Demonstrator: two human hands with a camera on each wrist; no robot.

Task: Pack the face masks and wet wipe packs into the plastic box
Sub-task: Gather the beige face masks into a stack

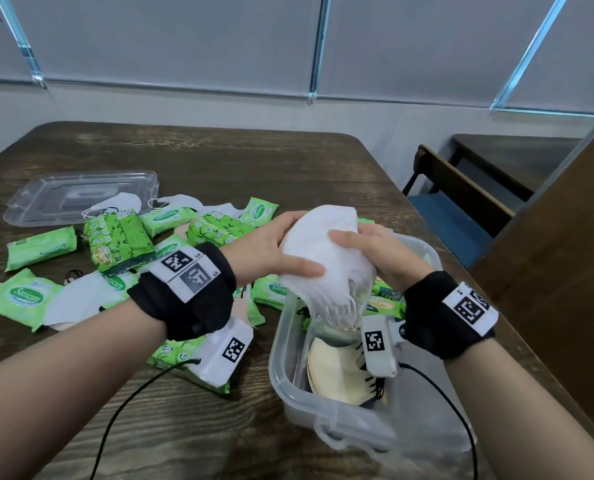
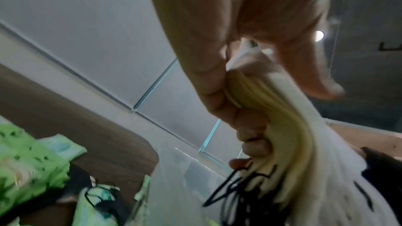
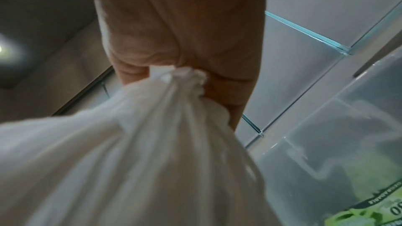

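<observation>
Across a dark wood-grain tabletop [image 1: 219, 161], packing is under way, with a person's two bare hands meeting above a clear plastic box [image 1: 281, 341] at the near right edge. A clear lid [image 1: 46, 195] lies flat at the far left, well apart from the box. Between lid and box, green wet wipe packs [image 1: 41, 247] lie scattered in a loose heap, with a larger leaf-printed green pack [image 1: 119, 240] among them and several loose white face masks [image 1: 179, 201] lying flat between and partly under the packs. Inside the box, a stack of cream-coloured masks [image 1: 333, 368] with black ear loops rests against the near end, and green packs show at the far end. Held over the open box is a thick stack of white masks [image 1: 323, 251], its ear loops hanging down toward the interior. The left hand [image 1: 271, 251] grips the stack from the left side, fingers [image 2: 219, 99] curled round its edge and thumb pressed across the front; the left wrist view shows cream and white layers and black loops in that grasp. The right hand [image 1: 375, 254] clamps the stack from the right, fingers wrapped over the top; the right wrist view shows white fabric bunched in the palm.
</observation>
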